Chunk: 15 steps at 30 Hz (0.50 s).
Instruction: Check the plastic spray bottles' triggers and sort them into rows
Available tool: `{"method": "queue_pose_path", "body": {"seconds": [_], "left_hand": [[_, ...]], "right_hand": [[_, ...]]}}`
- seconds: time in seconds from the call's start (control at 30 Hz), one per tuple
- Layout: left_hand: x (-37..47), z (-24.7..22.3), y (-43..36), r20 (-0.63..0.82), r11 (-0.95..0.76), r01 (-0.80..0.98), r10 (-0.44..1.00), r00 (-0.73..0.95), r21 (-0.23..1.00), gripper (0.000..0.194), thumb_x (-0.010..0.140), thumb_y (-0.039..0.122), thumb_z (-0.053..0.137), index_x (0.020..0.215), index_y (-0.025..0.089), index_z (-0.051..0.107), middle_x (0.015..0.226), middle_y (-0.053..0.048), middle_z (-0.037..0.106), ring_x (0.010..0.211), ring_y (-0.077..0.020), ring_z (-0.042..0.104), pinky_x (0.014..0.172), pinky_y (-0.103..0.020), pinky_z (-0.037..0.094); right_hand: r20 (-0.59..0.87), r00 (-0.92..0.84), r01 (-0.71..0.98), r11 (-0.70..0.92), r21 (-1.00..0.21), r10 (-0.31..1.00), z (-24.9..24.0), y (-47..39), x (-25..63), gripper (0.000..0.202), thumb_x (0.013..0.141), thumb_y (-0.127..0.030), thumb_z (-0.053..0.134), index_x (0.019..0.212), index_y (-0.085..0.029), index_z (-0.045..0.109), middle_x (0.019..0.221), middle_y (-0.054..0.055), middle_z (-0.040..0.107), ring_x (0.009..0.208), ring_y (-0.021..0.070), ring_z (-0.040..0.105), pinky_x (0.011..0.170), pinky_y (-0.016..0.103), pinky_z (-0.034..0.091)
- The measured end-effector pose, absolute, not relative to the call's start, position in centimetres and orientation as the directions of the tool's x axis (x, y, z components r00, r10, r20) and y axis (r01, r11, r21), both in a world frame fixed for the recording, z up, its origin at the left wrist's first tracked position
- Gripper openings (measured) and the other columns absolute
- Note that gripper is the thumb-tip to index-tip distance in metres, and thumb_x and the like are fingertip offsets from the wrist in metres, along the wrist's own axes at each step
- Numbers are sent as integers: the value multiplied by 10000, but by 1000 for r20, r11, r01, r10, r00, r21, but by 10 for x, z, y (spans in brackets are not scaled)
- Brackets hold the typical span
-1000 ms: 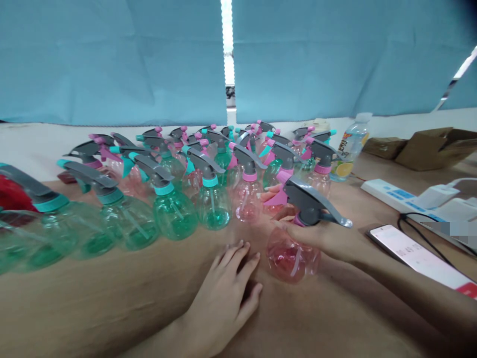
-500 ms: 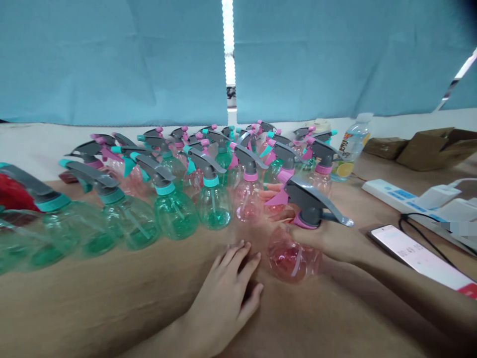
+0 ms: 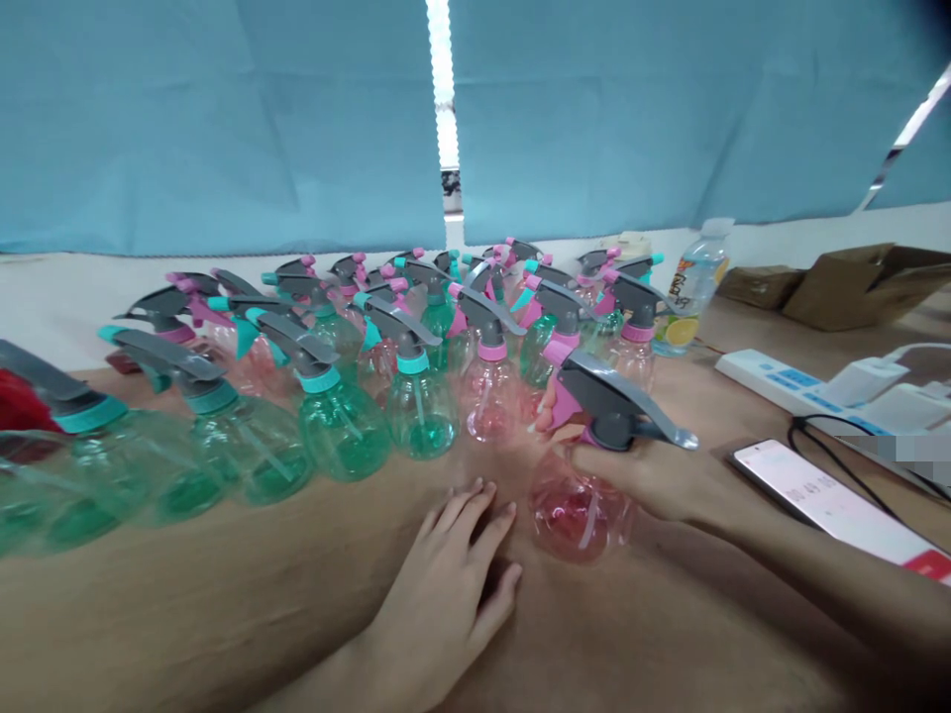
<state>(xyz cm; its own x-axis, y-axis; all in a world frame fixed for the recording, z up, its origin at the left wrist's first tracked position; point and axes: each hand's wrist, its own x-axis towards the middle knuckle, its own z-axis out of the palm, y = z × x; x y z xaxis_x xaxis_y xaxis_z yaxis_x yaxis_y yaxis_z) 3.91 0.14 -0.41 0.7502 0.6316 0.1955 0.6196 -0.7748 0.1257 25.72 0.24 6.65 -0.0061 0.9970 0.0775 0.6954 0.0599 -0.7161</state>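
My left hand (image 3: pixel 453 584) lies palm down on the brown tabletop (image 3: pixel 223 614), fingers stretched out and slightly apart, holding nothing. To its right stands a pink spray bottle (image 3: pixel 580 510) with a grey and pink trigger head. My right hand (image 3: pixel 616 470) reaches behind this bottle and is closed round its neck, under the head; the bottle hides part of the palm. The curled fingertips show by the pink trigger. Just beyond my hands are another pink spray bottle (image 3: pixel 490 396) and a clear green-tinted spray bottle (image 3: pixel 422 416).
Several more green spray bottles (image 3: pixel 346 431) run in a row to the left, with others crowded behind. At right are a drink bottle (image 3: pixel 690 287), a cardboard box (image 3: pixel 854 297), a power strip (image 3: pixel 788 381) with plugs and a phone (image 3: pixel 809 485). Blue cloth (image 3: pixel 223 119) hangs behind.
The fingers of my right hand have gone from stretched out to curled round the neck of the pink spray bottle. My left hand stays where it was. The view has shifted slightly.
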Motion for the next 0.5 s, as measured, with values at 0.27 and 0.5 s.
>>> {"method": "queue_pose_path", "body": {"seconds": [0.27,0.5], "left_hand": [[39,-6,1,179,-771,629,637,750,106,409,914,248,512,1309,141,517,1383,-144,486,1279,-313,425,999,-509,406],[39,-4,1,188,-771,627,637,748,113,400,911,242,508,1298,142,523,1383,-144,487,1276,-309,432,998,-501,408]], "right_hand": [[191,-69,621,192,-760,979,73,8,255,52,684,-219,537,643,-250,541,646,2,622,769,224,639,677,348,522],[231,8,581,184,-793,973,74,5,245,123,697,-319,554,642,-246,472,684,27,611,748,228,627,645,355,522]]}}
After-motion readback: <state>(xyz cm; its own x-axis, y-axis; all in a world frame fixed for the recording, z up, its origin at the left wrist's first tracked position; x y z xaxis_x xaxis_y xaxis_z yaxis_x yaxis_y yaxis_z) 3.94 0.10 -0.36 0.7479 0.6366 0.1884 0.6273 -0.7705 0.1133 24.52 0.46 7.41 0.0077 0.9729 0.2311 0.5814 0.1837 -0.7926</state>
